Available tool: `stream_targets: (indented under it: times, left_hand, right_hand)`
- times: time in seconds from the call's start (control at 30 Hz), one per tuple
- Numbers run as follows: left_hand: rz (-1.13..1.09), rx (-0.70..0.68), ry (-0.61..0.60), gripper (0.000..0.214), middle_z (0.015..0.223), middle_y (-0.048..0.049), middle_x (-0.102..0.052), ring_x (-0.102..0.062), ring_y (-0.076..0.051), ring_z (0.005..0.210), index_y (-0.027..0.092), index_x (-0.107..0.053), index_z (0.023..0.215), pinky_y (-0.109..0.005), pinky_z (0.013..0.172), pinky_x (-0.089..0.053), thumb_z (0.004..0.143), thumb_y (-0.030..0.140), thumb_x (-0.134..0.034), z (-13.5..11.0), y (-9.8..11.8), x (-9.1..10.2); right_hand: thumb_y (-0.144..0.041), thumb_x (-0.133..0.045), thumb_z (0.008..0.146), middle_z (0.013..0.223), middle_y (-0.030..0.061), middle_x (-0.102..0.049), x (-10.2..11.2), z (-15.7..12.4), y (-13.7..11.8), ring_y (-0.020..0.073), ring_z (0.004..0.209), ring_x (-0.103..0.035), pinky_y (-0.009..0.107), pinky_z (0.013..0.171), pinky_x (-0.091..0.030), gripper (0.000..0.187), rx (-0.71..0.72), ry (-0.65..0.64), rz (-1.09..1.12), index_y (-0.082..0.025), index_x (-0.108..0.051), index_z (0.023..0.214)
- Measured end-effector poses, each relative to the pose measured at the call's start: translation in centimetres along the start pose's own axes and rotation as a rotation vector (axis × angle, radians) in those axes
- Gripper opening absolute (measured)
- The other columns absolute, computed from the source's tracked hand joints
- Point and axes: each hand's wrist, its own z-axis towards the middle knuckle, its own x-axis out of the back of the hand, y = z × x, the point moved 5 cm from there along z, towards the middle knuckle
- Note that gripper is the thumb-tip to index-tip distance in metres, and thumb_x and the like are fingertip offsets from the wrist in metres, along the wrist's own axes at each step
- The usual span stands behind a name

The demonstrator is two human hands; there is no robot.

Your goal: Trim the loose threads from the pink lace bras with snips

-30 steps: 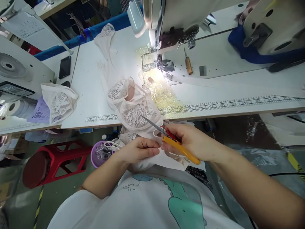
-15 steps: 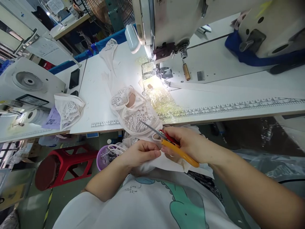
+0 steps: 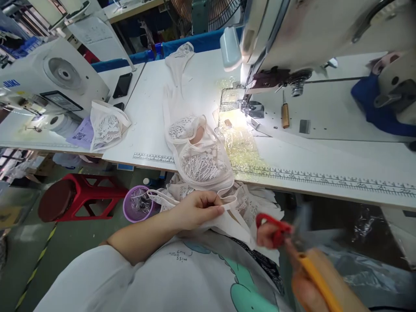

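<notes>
My left hand (image 3: pixel 198 210) pinches the edge of a white bra piece (image 3: pixel 238 223) between thumb and fingers, just in front of the table edge. My right hand (image 3: pixel 305 279), smeared by motion, is off to the right, apart from the cloth. Fingers go through the red loop of a pair of scissors (image 3: pixel 279 232), whose orange-yellow handle lies along the palm. The blurred blades point up and away. A white lace bra (image 3: pixel 203 162) lies over the table edge above my left hand, with more lace cloth bunched below it.
A sewing machine (image 3: pixel 276 39) with a lit needle area stands ahead. A wooden-handled tool (image 3: pixel 285 115) and a printed ruler strip (image 3: pixel 312 175) are on the table (image 3: pixel 149 121). A purple bin (image 3: pixel 128 206), a red stool (image 3: pixel 87 195), a second machine (image 3: pixel 58 73) and a phone (image 3: pixel 122 85) are left.
My right hand has swung right and down with the scissors, away from my left hand and the cloth. The left hand keeps its pinch. The view has turned slightly.
</notes>
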Motion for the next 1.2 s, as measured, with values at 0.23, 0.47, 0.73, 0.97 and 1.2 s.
stream_targets:
  times: [0.23,0.47,0.73,0.97,1.2]
  left_hand:
    - [0.061,0.006,0.046,0.038,0.055,0.0047,-0.039,-0.032,-0.007,0.05,0.014,-0.049,0.065,-0.022,0.048,-0.024,0.07,0.05,-0.063,0.3,-0.5,0.1]
    - [0.026,0.008,0.068,0.036,0.055,0.004,-0.041,-0.036,-0.007,0.05,0.014,-0.048,0.063,-0.021,0.048,-0.027,0.069,0.046,-0.063,0.3,-1.0,-0.3]
    - [0.039,0.007,0.097,0.034,0.054,0.0034,-0.043,-0.037,-0.007,0.051,0.014,-0.048,0.06,-0.02,0.048,-0.028,0.067,0.043,-0.062,0.1,-1.0,-0.3]
    - [0.067,-0.02,0.102,0.034,0.054,0.0036,-0.041,-0.034,-0.007,0.05,0.014,-0.047,0.06,-0.019,0.046,-0.026,0.068,0.044,-0.062,0.2,-0.8,0.1]
    - [0.483,-0.159,-0.095,0.021,0.065,-0.001,-0.054,-0.046,-0.011,0.058,0.013,-0.059,0.074,-0.021,0.053,-0.036,0.082,0.031,-0.051,-0.5,0.7,-1.4]
  right_hand:
    - [-0.074,-0.019,0.083,0.062,-0.0013,-0.043,-3.6,-1.7,1.4,0.0139,0.052,-0.042,0.026,0.049,-0.031,0.057,-0.199,-0.423,-0.059,-0.022,-0.035,0.069]
    - [-0.073,-0.015,0.084,0.066,0.0003,-0.046,-4.7,-0.6,1.3,0.015,0.056,-0.045,0.026,0.051,-0.03,0.056,-0.227,-0.436,-0.085,-0.022,-0.034,0.072]
    - [-0.063,-0.027,0.089,0.064,-0.0006,-0.047,-5.1,-0.4,1.5,0.0143,0.053,-0.044,0.026,0.05,-0.029,0.044,-0.19,-0.367,-0.159,-0.022,-0.034,0.072]
    - [-0.072,-0.024,0.083,0.059,-0.0003,-0.045,-5.6,0.0,2.0,0.0142,0.05,-0.041,0.026,0.047,-0.026,0.052,-0.295,-0.322,-0.221,-0.023,-0.03,0.067]
    - [-0.065,-0.045,0.079,0.062,-0.0013,-0.043,-0.8,1.4,-0.5,0.0135,0.055,-0.04,0.025,0.051,-0.031,0.046,-0.154,0.094,-0.216,-0.021,-0.036,0.068]
